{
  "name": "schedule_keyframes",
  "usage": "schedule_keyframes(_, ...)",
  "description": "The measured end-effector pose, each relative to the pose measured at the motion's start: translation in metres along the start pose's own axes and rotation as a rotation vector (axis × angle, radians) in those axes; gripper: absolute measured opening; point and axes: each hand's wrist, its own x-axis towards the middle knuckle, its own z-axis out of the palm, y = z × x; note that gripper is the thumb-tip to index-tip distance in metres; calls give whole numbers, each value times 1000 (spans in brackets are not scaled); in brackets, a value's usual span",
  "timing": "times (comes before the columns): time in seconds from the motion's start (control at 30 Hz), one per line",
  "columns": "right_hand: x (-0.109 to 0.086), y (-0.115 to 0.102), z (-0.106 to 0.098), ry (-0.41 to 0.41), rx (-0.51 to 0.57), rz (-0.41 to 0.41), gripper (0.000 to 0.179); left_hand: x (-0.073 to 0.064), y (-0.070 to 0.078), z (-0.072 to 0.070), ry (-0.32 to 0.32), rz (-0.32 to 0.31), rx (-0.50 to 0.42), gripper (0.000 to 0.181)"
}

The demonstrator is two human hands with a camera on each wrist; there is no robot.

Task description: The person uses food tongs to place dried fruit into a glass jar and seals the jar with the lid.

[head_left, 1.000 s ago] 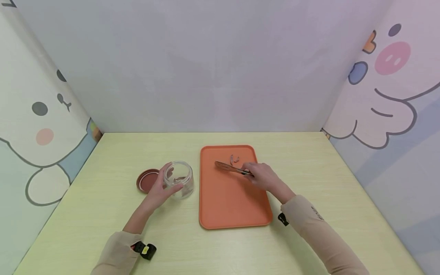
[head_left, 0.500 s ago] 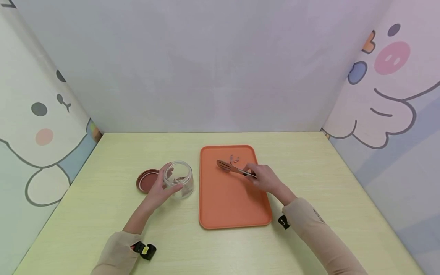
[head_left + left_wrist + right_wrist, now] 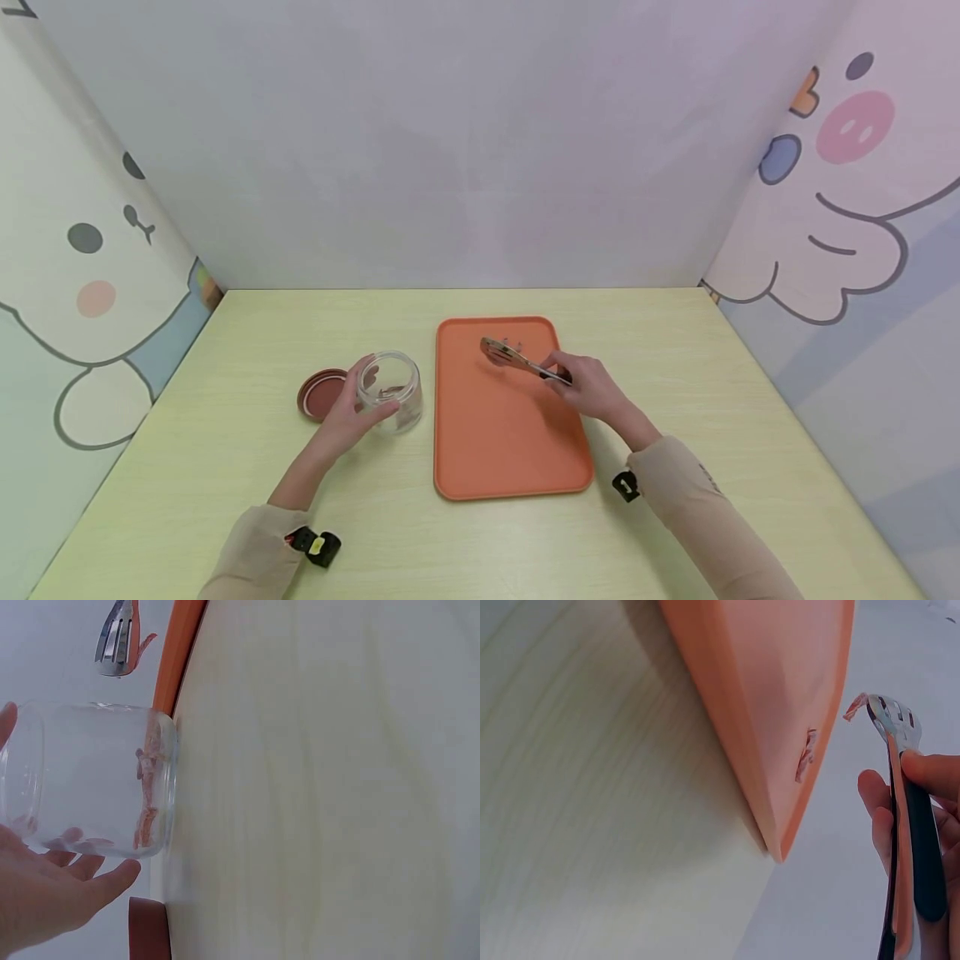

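My left hand (image 3: 347, 417) grips a clear glass jar (image 3: 408, 408) by its side, the thumb on the near side and fingers around the back. Reddish-white strips (image 3: 148, 787) lie at the jar's bottom. With my right hand (image 3: 592, 387) I hold slotted metal tongs (image 3: 907, 795), with dark handle grips, above the orange tray (image 3: 510, 442). Pinched at the tongs' tips, a thin reddish-white strip (image 3: 854, 706) sticks out to one side, raised off the tray. Another such strip (image 3: 806, 756) lies on the tray near its far edge.
Left of the jar, partly behind my left hand, a round dark-red lid (image 3: 322, 396) lies on the pale wooden table (image 3: 375, 517). The tray stands just right of the jar. A plain wall (image 3: 465, 167) closes off the back, and cartoon-printed walls stand at both sides.
My right hand has drawn a little to the right with the tongs, whose tips have come up off the tray carrying a strip. My left hand and the jar have stayed put.
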Motion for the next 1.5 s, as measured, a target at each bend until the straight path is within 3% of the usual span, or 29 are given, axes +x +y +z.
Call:
schedule_keyframes(0.33,3,-11,-13,40,33,-58,16,0,1,0,-4,10,-1,78)
schedule_keyframes(0.67,12,-44,-23,53,81,-163,17,0,1,-1,-3,0,2,77)
schedule_keyframes(1.07,29,-79,-17,68,131,-312,16,1,-1,-1,2,-16,27,79)
schedule_keyframes(1.27,37,-91,-9,48,164,-336,17,1,-2,-1,-3,-17,18,79)
schedule_keyframes(1.5,45,-98,2,53,97,-342,16,1,-2,-1,-6,-12,7,78)
